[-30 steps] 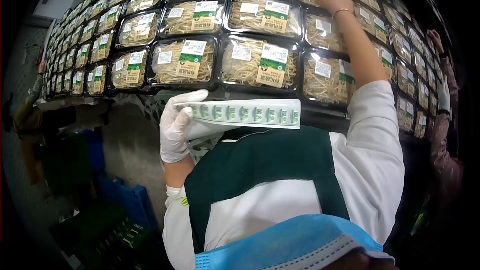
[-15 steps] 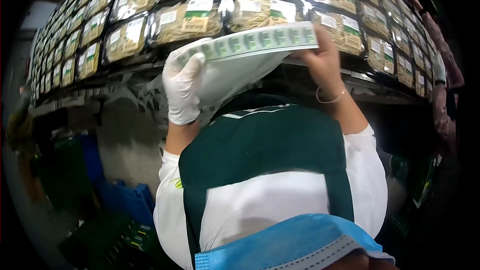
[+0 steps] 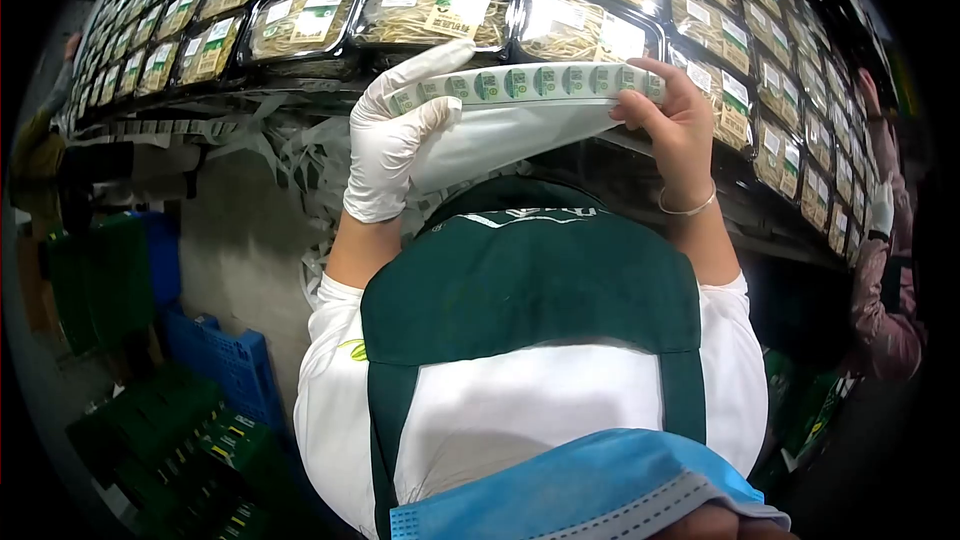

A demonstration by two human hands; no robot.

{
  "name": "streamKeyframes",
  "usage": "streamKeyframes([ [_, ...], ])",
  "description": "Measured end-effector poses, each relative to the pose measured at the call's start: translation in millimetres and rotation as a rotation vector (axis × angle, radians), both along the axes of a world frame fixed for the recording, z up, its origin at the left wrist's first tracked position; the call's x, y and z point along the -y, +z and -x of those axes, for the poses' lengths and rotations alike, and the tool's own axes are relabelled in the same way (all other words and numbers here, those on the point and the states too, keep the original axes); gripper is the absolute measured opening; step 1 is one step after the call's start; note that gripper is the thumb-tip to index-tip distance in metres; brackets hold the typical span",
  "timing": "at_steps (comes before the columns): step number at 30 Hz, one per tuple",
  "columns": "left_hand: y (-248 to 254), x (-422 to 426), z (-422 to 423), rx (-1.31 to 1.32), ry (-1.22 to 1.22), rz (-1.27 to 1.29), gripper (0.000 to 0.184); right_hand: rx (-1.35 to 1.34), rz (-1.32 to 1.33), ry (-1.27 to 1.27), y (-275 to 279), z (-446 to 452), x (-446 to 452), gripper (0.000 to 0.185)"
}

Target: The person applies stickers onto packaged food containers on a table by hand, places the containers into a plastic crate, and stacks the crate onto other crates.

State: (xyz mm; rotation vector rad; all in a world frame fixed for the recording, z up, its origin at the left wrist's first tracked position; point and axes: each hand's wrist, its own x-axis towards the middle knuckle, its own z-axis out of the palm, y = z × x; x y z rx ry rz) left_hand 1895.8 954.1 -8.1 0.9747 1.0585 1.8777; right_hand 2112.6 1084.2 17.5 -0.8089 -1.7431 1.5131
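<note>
A long strip of small green-and-white printed labels [image 3: 530,84] stretches between my two hands, with its pale backing sheet [image 3: 510,140] hanging below in a curve. My left hand [image 3: 392,145], in a white glove, holds the strip's left end between thumb and fingers, its index finger extended along the top. At the other end my bare right hand [image 3: 685,130], a bracelet on its wrist, pinches the strip between thumb and fingers. Just beyond stand black trays [image 3: 435,10] of pale, strand-like food under clear covers, each bearing printed labels.
Many more such trays fill the table in rows. Loose white strips [image 3: 290,150] dangle from its near edge. A blue crate [image 3: 225,360] and green crates [image 3: 150,420] stand on the floor at left. Another person's pink sleeve [image 3: 885,315] and gloved hand are at far right.
The view has shifted, and the trays appear further up and to the right. My right fingers have moved onto the strip's front, and the strip lies more level. My left index finger has extended.
</note>
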Motion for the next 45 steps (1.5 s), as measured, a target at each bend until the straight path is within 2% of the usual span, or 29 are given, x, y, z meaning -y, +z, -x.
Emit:
streamKeyframes([
  [1,1,4,1,0.028,0.032,0.071,0.033,-0.026,-0.01,-0.059,0,4,0,0.019],
  [4,10,14,10,-0.005,0.161,0.169,0.021,-0.033,0.131,0.035,-4,1,-7,0.01],
  [10,-13,27,21,0.099,0.283,0.124,0.011,-0.013,0.124,0.157,-14,10,-14,0.026],
  [12,-18,27,25,0.157,0.2,0.203,0.01,0.076,0.112,0.135,-19,16,-18,0.032],
  [13,-19,25,24,0.199,0.166,0.207,0.01,0.247,-0.013,0.173,-9,13,-24,0.037],
  [14,-17,24,21,0.2,0.162,0.209,0.01,0.515,-0.331,0.174,-3,13,-34,0.026],
  [15,-14,22,18,0.152,0.169,0.221,0.011,0.453,-0.581,0.115,2,13,-33,0.023],
  [16,-11,20,15,0.104,0.174,0.233,0.011,0.387,-0.829,0.054,9,16,-30,0.027],
  [18,-10,16,12,0.138,0.128,0.251,0.009,0.397,-1.071,0.241,23,23,-23,0.038],
  [20,-11,10,11,0.151,0.14,0.27,0.007,0.408,-1.145,0.301,20,29,-16,0.03],
  [24,-13,2,3,0.309,0.073,0.272,0.007,0.508,-1.32,0.182,1,21,-14,0.019],
  [26,-24,-3,6,0.286,0.051,0.311,0.005,0.483,-1.399,0.105,-4,17,-14,0.018],
  [30,-39,-17,3,0.353,-0.059,0.269,0.005,0.489,-1.402,0.046,-16,5,-15,0.015],
  [32,-37,-23,-5,0.502,-0.071,0.376,0.006,0.328,-1.412,0.001,-22,0,-18,0.015],
  [34,-45,-28,-7,0.554,-0.138,0.378,0.009,0.281,-1.386,0.042,-15,-11,-25,0.009],
  [36,-53,-30,-7,0.59,-0.081,0.368,0.009,0.102,-0.866,-0.037,-10,-24,-45,0.002],
  [38,-52,-28,-6,0.615,-0.051,0.361,0.008,0.076,-0.27,-0.194,1,-46,-97,0.009],
  [40,-52,-24,-8,0.644,-0.02,0.358,0.008,0.378,-0.237,-0.356,-7,-67,-163,0.014],
  [42,-47,-21,-7,0.55,-0.045,0.398,0.007,0.546,-0.232,-0.355,-26,-77,-202,0.019],
  [43,-50,-19,-4,0.534,-0.02,0.431,0.007,0.697,-0.344,-0.388,-32,-76,-210,0.027],
  [44,-53,-17,-2,0.534,-0.02,0.432,0.007,0.698,-0.342,-0.388,-38,-73,-215,0.027],
  [45,-56,-15,1,0.513,-0.016,0.412,0.006,0.888,-0.456,-0.392,-45,-70,-219,0.031],
])
